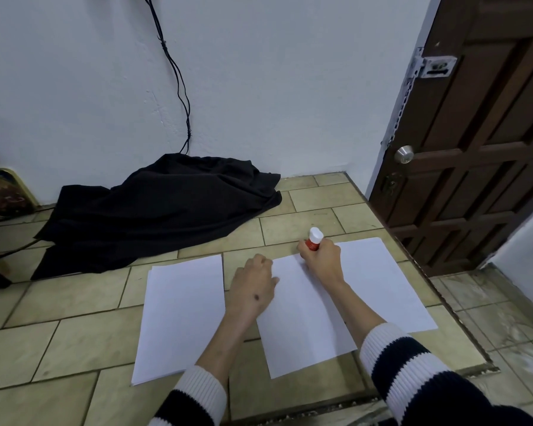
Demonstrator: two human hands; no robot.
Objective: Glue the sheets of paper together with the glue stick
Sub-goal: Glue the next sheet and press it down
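White paper sheets lie on the tiled floor (74, 302), two overlapping under the hands and a stack (182, 315) left, so the right hand (322, 256), gripping the one glue stick (314, 239) at the front sheet (302, 321)'s far edge, should stroke evenly while the flat left hand (253, 284) pins it.

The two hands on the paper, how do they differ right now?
The right hand curls around the glue stick at the far edge of the middle sheet, holding it upright with its white end up. The left hand holds nothing and rests on that sheet's left edge. The right reaches farther from the body than the left. Both wear striped sleeves.
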